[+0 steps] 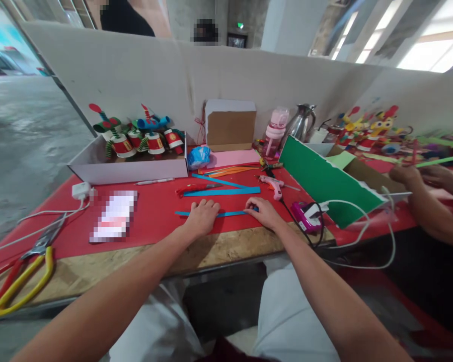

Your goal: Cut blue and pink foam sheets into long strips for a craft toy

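Observation:
A narrow blue strip (232,214), seemingly paper, lies across the red table covering near the front edge. My left hand (203,217) rests palm down over its left part, fingers laid out flat and holding nothing. At the strip's right end my right hand (263,213) is closed, pinching that end between curled fingers; a small dark blue bit shows at the fingertips. Just beyond the hands are more blue strips (245,191) and a red-handled cutting tool (196,188), its exact kind unclear.
A pink glue gun (272,186) and purple power socket (305,217) sit right, beside a green-sided box (324,178). Left are a phone (114,217), large scissors (41,251) and a white box (136,172) of cup figures. A co-worker's hands (419,176) are far right.

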`<state>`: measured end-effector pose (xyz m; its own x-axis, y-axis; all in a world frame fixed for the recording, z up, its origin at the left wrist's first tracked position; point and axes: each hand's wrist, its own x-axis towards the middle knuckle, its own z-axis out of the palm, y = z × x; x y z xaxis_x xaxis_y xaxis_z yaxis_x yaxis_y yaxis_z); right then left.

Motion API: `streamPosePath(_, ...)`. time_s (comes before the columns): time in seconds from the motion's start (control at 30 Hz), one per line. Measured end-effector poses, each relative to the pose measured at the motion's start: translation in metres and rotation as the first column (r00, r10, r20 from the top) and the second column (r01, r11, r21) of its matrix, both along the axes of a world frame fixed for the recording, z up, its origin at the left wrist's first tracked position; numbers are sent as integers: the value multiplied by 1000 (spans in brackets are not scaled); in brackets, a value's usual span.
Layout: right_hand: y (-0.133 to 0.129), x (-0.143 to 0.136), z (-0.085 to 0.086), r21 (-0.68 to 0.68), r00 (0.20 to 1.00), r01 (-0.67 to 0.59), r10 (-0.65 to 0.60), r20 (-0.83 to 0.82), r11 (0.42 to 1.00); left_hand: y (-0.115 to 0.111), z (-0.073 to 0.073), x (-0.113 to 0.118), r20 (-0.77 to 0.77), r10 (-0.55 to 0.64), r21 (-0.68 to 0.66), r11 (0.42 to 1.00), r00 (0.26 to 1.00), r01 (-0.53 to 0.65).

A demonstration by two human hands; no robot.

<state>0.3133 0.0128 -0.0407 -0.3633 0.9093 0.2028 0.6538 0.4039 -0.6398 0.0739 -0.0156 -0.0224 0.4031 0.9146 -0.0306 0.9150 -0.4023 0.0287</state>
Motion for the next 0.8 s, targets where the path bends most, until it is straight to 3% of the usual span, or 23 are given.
streamPosePath(0.57,-11,2,16,-36,994,29,-25,110,999,0,1,-1,54,-56,-20,998,997,57)
streamPosePath(0.8,-11,4,14,-17,996,-17,18,83,1000,1,2,-2,23,-60,-21,998,998,61)
